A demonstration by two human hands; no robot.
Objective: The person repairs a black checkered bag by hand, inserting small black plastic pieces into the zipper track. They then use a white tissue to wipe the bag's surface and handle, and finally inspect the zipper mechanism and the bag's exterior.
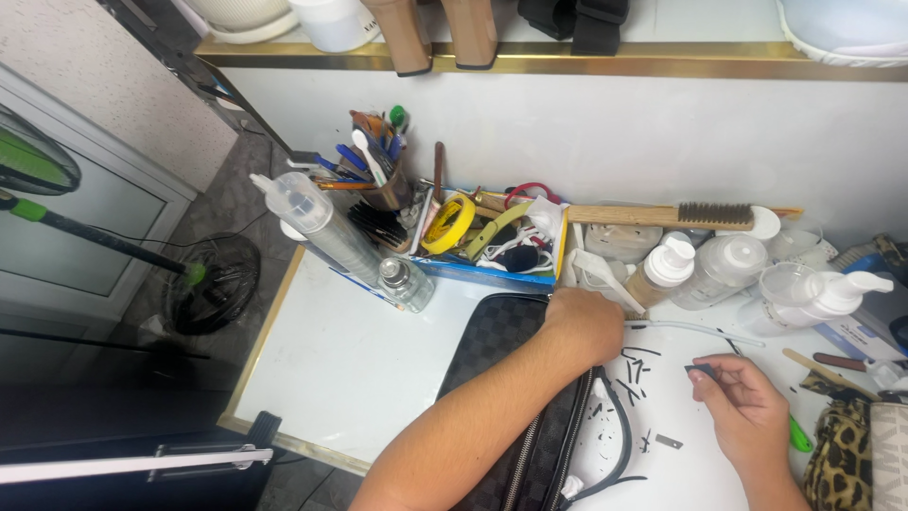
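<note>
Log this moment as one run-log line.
left hand: fist resting on black checkered bag | right hand: fingers pinching small dark strip | white table: dark scraps scattered

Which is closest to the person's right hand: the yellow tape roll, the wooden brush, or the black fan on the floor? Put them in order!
From the right hand:
1. Wooden brush, above it, along the back wall.
2. Yellow tape roll, farther left, in the blue tray.
3. Black fan, far left, down on the floor.
</note>
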